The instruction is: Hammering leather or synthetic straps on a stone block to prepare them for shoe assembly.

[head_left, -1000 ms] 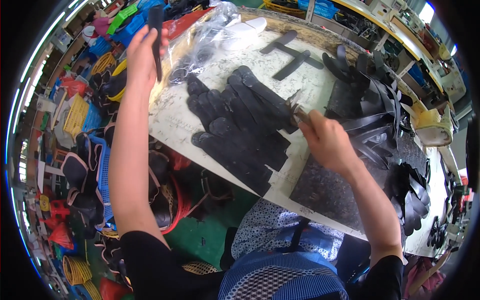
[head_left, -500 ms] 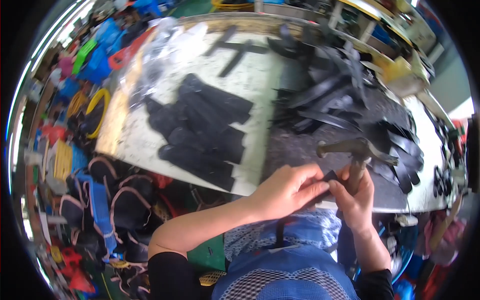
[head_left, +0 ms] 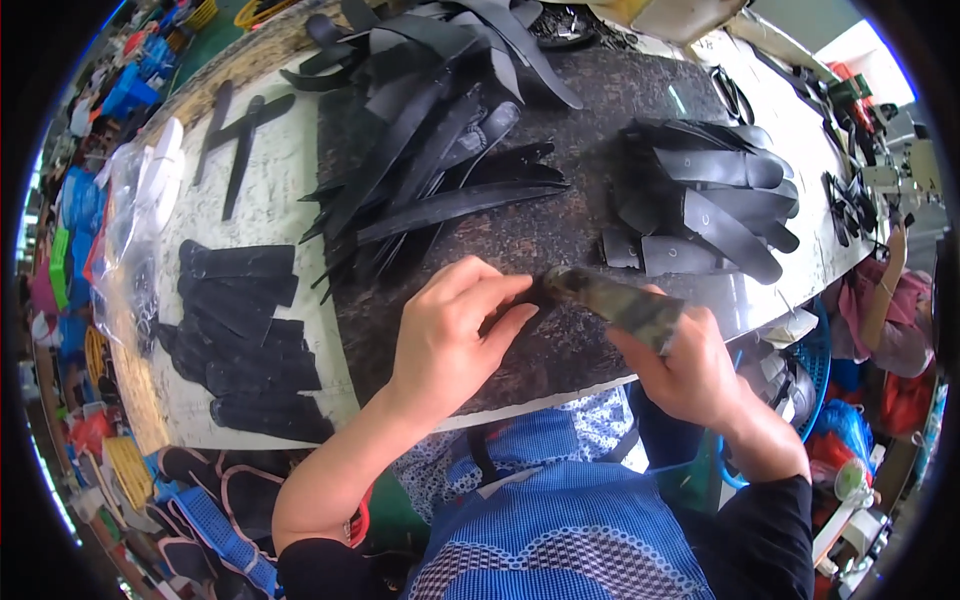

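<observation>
My left hand [head_left: 450, 325] is closed, thumb and fingers pinching the end of a dark strip [head_left: 516, 318] on the dark work board [head_left: 480, 370]. Most of that strip is hidden by the fingers. In my right hand [head_left: 682, 358] is a hammer [head_left: 615, 303], blurred by motion; its head is down at the board beside my left fingertips. Whether it touches the strip, I cannot tell. Beyond my hands lies a loose heap of long black strips [head_left: 415, 165]. To the right, shorter black strips with rounded ends [head_left: 720, 195] are stacked in an overlapping pile.
Matte black pieces [head_left: 245, 335] overlap on the white tabletop [head_left: 290, 200] at left, with crossed strips [head_left: 240, 140] farther back. Clear plastic [head_left: 130, 240] lies along the left edge. A blue basket [head_left: 818, 370] stands below the table at right, near another person [head_left: 885, 320].
My view has swung to the right. The hammer has gone from upright in my right hand to head down at the board. My left hand has moved the strip onto the board.
</observation>
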The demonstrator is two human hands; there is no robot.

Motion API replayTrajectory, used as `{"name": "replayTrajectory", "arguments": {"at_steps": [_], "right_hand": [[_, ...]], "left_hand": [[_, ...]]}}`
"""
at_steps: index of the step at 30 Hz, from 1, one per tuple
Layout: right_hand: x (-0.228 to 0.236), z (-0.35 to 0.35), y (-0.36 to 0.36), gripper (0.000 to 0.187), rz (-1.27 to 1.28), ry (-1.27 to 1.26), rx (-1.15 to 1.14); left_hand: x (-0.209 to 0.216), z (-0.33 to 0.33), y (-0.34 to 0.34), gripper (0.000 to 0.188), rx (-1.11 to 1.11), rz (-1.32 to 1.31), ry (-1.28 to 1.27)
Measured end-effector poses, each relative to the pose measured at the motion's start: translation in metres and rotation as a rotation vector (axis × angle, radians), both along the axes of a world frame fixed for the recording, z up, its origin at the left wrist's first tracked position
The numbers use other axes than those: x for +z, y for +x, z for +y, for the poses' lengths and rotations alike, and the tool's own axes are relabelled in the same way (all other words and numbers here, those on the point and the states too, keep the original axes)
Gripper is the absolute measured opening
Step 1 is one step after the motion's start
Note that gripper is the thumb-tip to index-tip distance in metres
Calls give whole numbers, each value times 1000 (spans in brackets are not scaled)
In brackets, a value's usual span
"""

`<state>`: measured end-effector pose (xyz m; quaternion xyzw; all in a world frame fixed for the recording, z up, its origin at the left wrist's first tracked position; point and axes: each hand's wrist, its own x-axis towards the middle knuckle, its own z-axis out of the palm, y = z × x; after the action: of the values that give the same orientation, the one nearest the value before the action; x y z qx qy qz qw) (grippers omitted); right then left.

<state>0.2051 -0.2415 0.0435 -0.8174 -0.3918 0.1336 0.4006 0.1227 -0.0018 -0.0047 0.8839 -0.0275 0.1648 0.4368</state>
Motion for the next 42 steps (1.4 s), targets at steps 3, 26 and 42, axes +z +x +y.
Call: {"name": "replayTrajectory", "arguments": {"at_steps": [3,26,42], "right_hand": [[-4,-3,9,25,-42,-131,112],[5,14,26,26,17,-243,279],[-10,25,26,21,-98,-98,234]], "left_hand": [[2,1,1,25,-11,-65,62],[17,6,-26,31,-59,1,303],[6,13,-18,28,-14,-63,207]]}}
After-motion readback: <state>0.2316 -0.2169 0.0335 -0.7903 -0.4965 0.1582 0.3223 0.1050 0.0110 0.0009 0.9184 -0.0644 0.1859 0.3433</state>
